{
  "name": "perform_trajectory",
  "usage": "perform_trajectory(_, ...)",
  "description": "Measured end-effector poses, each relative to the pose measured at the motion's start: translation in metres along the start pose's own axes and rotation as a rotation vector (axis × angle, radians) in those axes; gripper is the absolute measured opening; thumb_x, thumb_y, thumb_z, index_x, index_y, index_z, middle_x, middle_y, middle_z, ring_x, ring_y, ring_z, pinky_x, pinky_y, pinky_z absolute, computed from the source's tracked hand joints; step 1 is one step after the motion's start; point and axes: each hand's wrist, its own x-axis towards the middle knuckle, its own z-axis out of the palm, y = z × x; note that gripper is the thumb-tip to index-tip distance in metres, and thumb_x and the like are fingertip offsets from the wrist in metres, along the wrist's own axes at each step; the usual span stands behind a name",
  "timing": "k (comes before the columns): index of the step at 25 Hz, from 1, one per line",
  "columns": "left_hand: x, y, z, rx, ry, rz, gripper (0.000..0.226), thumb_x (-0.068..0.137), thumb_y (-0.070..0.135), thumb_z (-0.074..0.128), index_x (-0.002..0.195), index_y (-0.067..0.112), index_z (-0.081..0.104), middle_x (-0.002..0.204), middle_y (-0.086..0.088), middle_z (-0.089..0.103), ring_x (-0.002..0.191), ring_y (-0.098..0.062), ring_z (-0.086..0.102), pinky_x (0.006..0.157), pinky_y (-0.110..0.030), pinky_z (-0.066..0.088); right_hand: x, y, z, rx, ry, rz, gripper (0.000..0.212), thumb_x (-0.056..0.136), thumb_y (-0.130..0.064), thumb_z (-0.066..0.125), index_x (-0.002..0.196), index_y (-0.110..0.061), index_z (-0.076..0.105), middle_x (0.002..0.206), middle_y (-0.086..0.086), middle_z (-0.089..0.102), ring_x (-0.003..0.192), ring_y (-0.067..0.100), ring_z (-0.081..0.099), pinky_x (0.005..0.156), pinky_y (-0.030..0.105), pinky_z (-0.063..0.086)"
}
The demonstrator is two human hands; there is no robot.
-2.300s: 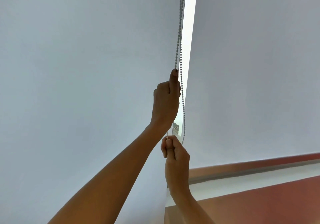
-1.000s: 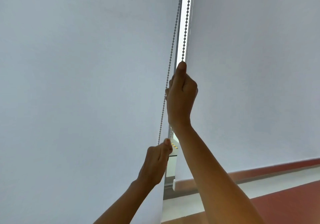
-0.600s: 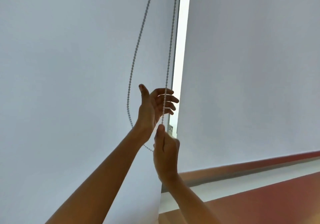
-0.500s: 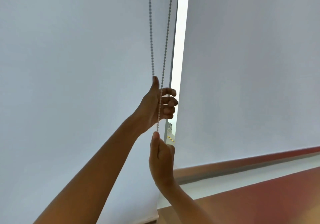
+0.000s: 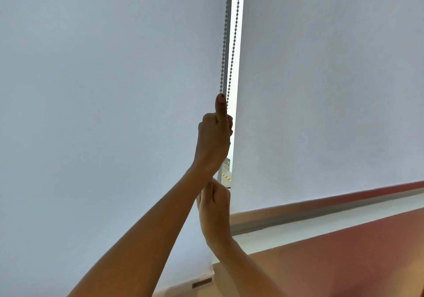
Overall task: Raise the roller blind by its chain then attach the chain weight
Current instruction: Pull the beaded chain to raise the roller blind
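A grey bead chain (image 5: 223, 44) hangs in two strands along the bright gap between two pale roller blinds. My left hand (image 5: 213, 140) grips the left strand in a fist, thumb pointing up along it. The second strand (image 5: 234, 44) runs down just behind that thumb. My right hand (image 5: 214, 205) is a fist directly under my left wrist, which hides the chain between the two hands. The left blind (image 5: 103, 113) ends low at its bottom bar (image 5: 202, 281). No chain weight is in view.
The right blind (image 5: 332, 90) ends at a bottom bar (image 5: 321, 207) above a white sill (image 5: 321, 227). A reddish-brown surface (image 5: 344, 262) lies below the sill. Daylight and a bit of outdoors show through the narrow gap (image 5: 227, 172).
Half a second ago my left hand was open beside the chain; now it is a fist on it with the thumb up. The two strands have drawn close together by the gap. My right hand stays below.
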Motion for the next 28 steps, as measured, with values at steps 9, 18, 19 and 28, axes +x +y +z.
perform_trajectory(9,-0.004,-0.011,0.007,-0.01,0.069,0.093,0.067,0.1,0.047,0.018,0.047,0.007,0.03,0.037,0.001,0.031,0.036,-0.01,0.03,0.045,-0.023,0.031,0.062,-0.04,-0.031,0.276,-0.062,0.137,0.067,0.096,-0.057,0.015,0.064,-0.021,0.063,0.059,0.01,0.058,0.072,0.012,0.06,0.071,0.027,0.045)
perform_trajectory(18,-0.057,-0.06,0.012,-0.015,-0.031,-0.101,0.057,0.089,0.056,0.021,0.046,0.02,0.029,0.038,0.009,0.028,0.038,-0.007,0.029,0.044,-0.019,0.029,0.102,-0.118,-0.048,0.445,-0.312,0.163,0.047,0.099,-0.046,0.04,0.066,-0.014,0.05,0.052,0.0,0.04,0.046,0.015,0.035,0.05,0.028,0.029)
perform_trajectory(19,-0.063,-0.064,0.011,-0.02,-0.043,-0.116,0.056,0.087,0.057,0.021,0.046,0.02,0.028,0.038,0.009,0.028,0.038,-0.007,0.029,0.044,-0.018,0.028,0.105,-0.124,-0.048,0.413,-0.332,0.181,0.043,0.097,-0.045,0.046,0.065,-0.016,0.045,0.053,-0.002,0.033,0.048,0.014,0.025,0.053,0.029,0.019)
perform_trajectory(28,-0.084,-0.084,0.008,-0.065,-0.116,-0.181,0.054,0.098,0.044,0.021,0.051,0.018,0.024,0.044,0.008,0.02,0.041,-0.008,0.018,0.041,-0.019,0.019,0.119,-0.143,-0.021,0.3,0.006,-0.038,0.056,0.099,-0.047,0.042,0.052,-0.023,0.024,0.045,-0.008,0.021,0.033,0.007,0.018,0.038,0.017,0.018)
